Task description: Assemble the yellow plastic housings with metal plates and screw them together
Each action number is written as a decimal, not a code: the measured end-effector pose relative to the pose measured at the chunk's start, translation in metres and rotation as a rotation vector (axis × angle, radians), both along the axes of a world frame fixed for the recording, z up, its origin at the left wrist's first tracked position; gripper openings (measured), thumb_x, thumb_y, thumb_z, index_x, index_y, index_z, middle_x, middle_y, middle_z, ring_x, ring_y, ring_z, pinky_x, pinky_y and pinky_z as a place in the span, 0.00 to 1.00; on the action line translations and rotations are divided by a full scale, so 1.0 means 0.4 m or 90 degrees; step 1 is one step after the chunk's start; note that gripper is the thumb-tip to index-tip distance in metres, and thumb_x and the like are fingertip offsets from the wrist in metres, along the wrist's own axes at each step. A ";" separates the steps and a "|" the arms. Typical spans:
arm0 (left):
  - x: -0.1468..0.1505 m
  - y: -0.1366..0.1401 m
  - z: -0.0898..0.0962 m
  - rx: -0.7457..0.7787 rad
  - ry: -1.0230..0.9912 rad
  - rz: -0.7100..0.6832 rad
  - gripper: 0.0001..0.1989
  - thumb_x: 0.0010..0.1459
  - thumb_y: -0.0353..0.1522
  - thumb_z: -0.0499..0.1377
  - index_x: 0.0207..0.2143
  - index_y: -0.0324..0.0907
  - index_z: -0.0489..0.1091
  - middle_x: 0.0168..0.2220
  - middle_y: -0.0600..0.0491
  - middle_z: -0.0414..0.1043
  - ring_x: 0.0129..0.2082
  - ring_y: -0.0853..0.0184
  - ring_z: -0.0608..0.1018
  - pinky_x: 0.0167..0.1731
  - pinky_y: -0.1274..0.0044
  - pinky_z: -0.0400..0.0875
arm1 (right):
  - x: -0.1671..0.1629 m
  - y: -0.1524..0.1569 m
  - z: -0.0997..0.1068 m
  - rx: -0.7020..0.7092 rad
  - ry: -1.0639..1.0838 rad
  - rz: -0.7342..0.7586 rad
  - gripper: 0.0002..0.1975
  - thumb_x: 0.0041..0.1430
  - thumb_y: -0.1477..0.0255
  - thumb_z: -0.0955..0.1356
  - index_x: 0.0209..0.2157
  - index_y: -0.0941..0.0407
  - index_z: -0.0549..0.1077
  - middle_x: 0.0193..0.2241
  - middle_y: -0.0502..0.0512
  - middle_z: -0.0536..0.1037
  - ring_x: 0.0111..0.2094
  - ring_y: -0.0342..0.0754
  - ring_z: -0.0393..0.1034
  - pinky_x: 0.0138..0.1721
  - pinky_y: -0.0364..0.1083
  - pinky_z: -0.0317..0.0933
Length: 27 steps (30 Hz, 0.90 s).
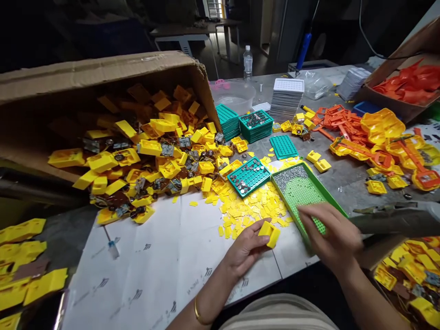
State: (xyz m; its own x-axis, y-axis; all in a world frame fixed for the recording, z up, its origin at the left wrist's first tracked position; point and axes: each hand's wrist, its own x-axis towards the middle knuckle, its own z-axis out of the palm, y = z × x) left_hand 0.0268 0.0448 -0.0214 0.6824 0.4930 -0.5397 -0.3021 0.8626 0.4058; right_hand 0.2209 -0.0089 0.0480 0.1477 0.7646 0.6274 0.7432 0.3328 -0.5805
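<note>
A cluttered table. At ten o'clock, a tipped cardboard box spills yellow parts. Left hand pinches a yellow block; right hand, fingers curled, rests on the green tray of beads at two o'clock.

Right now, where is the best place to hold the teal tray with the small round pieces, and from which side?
Probably grip the teal tray by its two long outer edges, coming from above. It lies flat and free among yellow chips, its face filled with loose round pieces, so keep it level. The left hand is closer and holds a yellow housing.
</note>
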 end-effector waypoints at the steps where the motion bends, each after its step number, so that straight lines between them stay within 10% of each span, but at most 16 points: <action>1: -0.001 0.000 0.002 0.013 0.003 -0.009 0.30 0.40 0.25 0.72 0.49 0.37 0.71 0.40 0.50 0.76 0.35 0.71 0.77 0.37 0.80 0.71 | -0.007 0.075 -0.016 -0.040 -0.032 0.000 0.10 0.62 0.75 0.66 0.43 0.52 0.76 0.35 0.56 0.79 0.35 0.48 0.75 0.38 0.48 0.68; 7: -0.015 0.007 0.024 0.040 -0.012 -0.011 0.31 0.35 0.26 0.74 0.45 0.39 0.73 0.37 0.51 0.76 0.35 0.71 0.77 0.36 0.80 0.69 | 0.023 0.387 -0.143 -0.210 -0.135 -0.055 0.13 0.61 0.76 0.64 0.42 0.56 0.79 0.38 0.61 0.78 0.37 0.53 0.74 0.38 0.50 0.67; 27: -0.022 0.011 0.003 0.043 0.001 -0.006 0.32 0.35 0.27 0.74 0.46 0.40 0.72 0.39 0.51 0.76 0.36 0.70 0.77 0.38 0.79 0.70 | 0.057 0.475 -0.086 -0.488 -0.015 0.023 0.10 0.50 0.75 0.71 0.36 0.57 0.81 0.32 0.56 0.82 0.34 0.51 0.76 0.36 0.48 0.67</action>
State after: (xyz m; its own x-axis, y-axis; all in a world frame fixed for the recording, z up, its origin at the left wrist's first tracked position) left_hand 0.0178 0.0490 -0.0201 0.6860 0.5217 -0.5072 -0.2934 0.8363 0.4632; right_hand 0.2435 0.1812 0.0137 0.1070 0.9913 -0.0771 0.7545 -0.1315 -0.6429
